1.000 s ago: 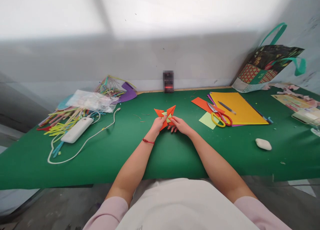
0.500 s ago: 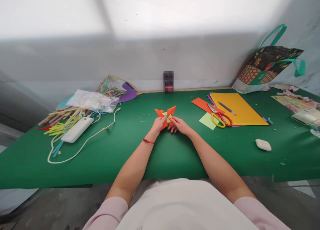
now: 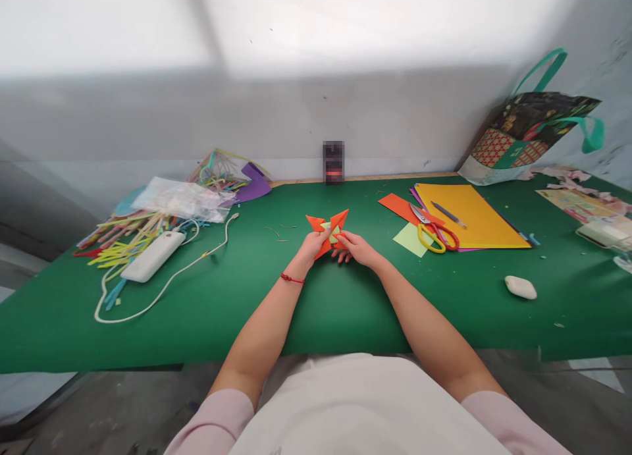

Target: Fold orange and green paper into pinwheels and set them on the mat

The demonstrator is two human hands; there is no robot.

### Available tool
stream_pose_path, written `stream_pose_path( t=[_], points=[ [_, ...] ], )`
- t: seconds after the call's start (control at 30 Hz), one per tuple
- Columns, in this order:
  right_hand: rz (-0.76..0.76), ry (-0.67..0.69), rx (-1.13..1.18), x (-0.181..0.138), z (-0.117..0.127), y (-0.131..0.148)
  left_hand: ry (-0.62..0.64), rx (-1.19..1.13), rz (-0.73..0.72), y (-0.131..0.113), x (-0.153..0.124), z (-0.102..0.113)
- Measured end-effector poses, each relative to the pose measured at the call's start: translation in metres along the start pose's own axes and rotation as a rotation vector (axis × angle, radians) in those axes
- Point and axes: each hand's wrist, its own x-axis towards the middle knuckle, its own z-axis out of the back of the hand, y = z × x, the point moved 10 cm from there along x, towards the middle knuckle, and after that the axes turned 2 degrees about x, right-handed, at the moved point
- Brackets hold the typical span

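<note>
Folded orange paper [image 3: 340, 219] with pointed corners is held between both hands, over the middle of the green table. A light green paper piece [image 3: 334, 230] shows at its centre. My left hand [image 3: 312, 245] grips the left side, thumb on top. On the right side, my right hand [image 3: 358, 247] pinches the paper with thumb and forefinger, while its other fingers reach underneath. The hands hide the paper's lower part.
Scissors [image 3: 434, 236] lie on orange and green paper to the right, by yellow sheets [image 3: 481, 218] with a pen [image 3: 448, 214]. A white case [image 3: 520, 287] sits nearer. Leftward are a power bank [image 3: 152, 256], its cable and paper strips [image 3: 116, 244]. A bag [image 3: 523, 135] stands at back right.
</note>
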Motion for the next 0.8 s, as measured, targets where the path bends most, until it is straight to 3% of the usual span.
stream_pose_path(
  t=[0.4, 0.8],
  points=[
    [0.037, -0.047, -0.169, -0.0028, 0.0041, 0.0050, 0.053, -0.042, 0.019, 0.0021, -0.0010, -0.0053],
    [0.054, -0.118, -0.152, 0.0020, 0.0027, -0.0008, -0.022, 0.039, -0.067, 0.0043, 0.0030, 0.0018]
  ],
)
